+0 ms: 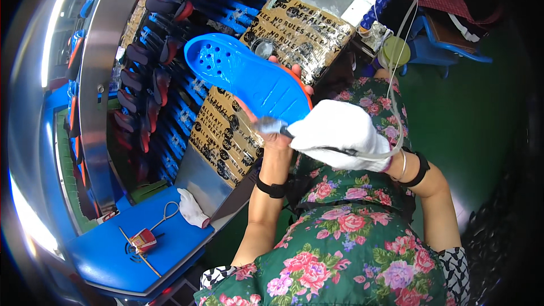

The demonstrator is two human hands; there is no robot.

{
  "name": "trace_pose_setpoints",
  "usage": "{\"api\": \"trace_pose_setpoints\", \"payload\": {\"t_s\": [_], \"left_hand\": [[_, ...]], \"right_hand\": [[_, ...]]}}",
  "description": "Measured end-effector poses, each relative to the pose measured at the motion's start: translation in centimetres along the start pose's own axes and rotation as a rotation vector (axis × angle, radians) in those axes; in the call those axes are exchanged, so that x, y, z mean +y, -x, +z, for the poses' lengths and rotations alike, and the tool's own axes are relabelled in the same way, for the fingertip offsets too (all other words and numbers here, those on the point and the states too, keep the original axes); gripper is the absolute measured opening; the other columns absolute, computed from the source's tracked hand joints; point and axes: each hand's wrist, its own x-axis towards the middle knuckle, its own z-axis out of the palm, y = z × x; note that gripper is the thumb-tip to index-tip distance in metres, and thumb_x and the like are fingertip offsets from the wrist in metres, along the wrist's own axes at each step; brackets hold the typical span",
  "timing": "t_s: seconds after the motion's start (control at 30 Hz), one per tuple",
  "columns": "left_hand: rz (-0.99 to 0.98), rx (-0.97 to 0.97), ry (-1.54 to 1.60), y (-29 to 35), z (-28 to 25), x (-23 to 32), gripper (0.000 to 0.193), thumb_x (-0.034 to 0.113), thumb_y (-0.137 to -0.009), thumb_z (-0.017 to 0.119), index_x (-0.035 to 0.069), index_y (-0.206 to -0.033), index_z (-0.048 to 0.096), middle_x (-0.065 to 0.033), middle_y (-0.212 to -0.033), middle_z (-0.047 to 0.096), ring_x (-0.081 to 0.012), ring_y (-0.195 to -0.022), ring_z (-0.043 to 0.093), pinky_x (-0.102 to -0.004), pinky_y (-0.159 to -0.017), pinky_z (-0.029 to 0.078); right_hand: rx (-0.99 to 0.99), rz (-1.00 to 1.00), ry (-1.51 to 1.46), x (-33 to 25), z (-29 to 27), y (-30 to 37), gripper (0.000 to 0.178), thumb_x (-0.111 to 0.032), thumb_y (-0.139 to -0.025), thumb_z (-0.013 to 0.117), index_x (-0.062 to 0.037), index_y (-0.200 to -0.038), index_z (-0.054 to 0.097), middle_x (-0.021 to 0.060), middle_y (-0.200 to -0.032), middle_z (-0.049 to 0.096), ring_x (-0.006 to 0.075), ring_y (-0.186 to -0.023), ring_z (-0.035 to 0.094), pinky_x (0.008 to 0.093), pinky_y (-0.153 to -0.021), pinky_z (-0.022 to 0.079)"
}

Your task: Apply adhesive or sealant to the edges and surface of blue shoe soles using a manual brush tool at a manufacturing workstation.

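A glossy blue shoe sole point(255, 79) with small round holes at its heel and an orange-red edge near the toe lies across my left hand point(276, 140). That bare hand grips it from beneath, with fingertips showing past the far edge and the thumb along the near side. My right hand point(340, 130), in a white glove, is closed around a brush point(272, 127) whose blurred tip is at the sole's near toe edge; whether it touches is unclear. A thin clear tube point(399, 96) runs along the glove. The gloved fingers are partly hidden by fabric folds.
Taped brown cardboard point(221, 136) covers the bench below the sole, with a small round cup point(262, 49) on it. Dark shoes point(136, 54) hang on blue racks at left. A blue table point(107, 249) holds a white glove point(191, 208) and red box point(143, 240). A blue hose point(377, 11) stands far right.
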Motion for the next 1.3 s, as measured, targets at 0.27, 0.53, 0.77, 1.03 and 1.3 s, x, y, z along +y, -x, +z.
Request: {"api": "trace_pose_setpoints", "payload": {"t_s": [0.27,0.53,0.77,1.03,1.3], "left_hand": [[-0.038,0.183,-0.036,0.7,0.7,1.2,0.102,0.079,-0.085,0.058,0.006,-0.153,0.034,-0.0193,-0.136,0.057,-0.0418,-0.124,0.055,-0.0600,-0.095,0.050],[-0.165,0.100,-0.123,0.5,0.2,3.1,0.106,0.071,-0.085,0.065,0.000,-0.154,0.028,-0.0194,-0.143,0.049,-0.0442,-0.119,0.056,-0.0563,-0.093,0.052],[-0.234,0.130,-0.182,1.0,0.9,4.0,0.106,0.066,-0.085,0.068,0.005,-0.159,0.022,-0.0241,-0.150,0.042,-0.0440,-0.118,0.055,-0.0549,-0.093,0.050],[-0.333,0.117,-0.363,-0.2,1.4,4.9,0.112,0.070,-0.079,0.068,0.003,-0.158,0.024,-0.0224,-0.152,0.040,-0.0365,-0.100,0.057,-0.0471,-0.080,0.047],[-0.430,0.087,-0.417,-0.4,1.9,6.1,0.109,0.064,-0.081,0.069,0.003,-0.159,0.024,-0.0305,-0.149,0.040,-0.0418,-0.103,0.060,-0.0484,-0.081,0.049]], "right_hand": [[-0.035,-0.078,0.125,0.2,-0.7,-0.1,0.023,-0.007,-0.077,0.083,-0.0091,-0.099,0.078,0.0081,-0.097,0.076,0.0255,-0.081,0.071,0.0363,-0.071,0.056],[-0.131,-0.069,0.146,0.6,-0.6,0.5,0.019,-0.013,-0.080,0.082,-0.0108,-0.098,0.078,0.0065,-0.096,0.075,0.0248,-0.082,0.071,0.0360,-0.071,0.057],[0.003,0.371,-0.265,0.4,-0.3,0.3,0.016,-0.002,-0.079,0.081,-0.0049,-0.094,0.077,0.0092,-0.094,0.076,0.0199,-0.084,0.073,0.0336,-0.081,0.059],[-0.207,-0.036,0.052,-1.1,0.3,2.0,0.030,-0.007,-0.078,0.082,-0.0103,-0.106,0.076,0.0079,-0.103,0.076,0.0258,-0.081,0.070,0.0355,-0.070,0.057],[-0.202,-0.069,0.163,-0.6,-1.1,0.1,0.031,-0.004,-0.076,0.081,-0.0100,-0.106,0.077,0.0093,-0.104,0.075,0.0264,-0.082,0.070,0.0361,-0.071,0.057]]}}
